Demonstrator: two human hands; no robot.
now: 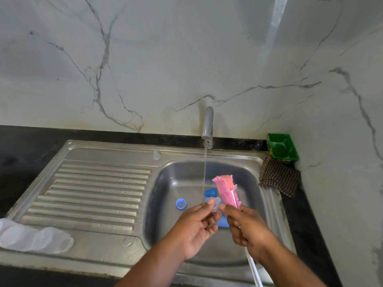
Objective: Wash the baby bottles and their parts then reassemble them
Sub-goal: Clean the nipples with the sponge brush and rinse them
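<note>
Over the steel sink basin [178,179], my left hand [196,226] pinches a clear silicone nipple [216,204] between thumb and fingers. My right hand [248,228] grips the white handle of a pink sponge bottle brush [226,191], whose head points up beside the nipple. A blue collar ring [180,203] lies in the basin, with other blue parts [210,192] partly hidden behind my hands. A second clear nipple [156,155] stands on the sink rim. Clear bottles [37,239] lie on the drainboard at the lower left.
The tap [207,126] runs a thin stream of water into the basin. A green tray [282,149] sits in the back right corner, with a checked cloth [279,177] in front of it. The ribbed drainboard [97,189] spreads to the left. Black counter surrounds the sink.
</note>
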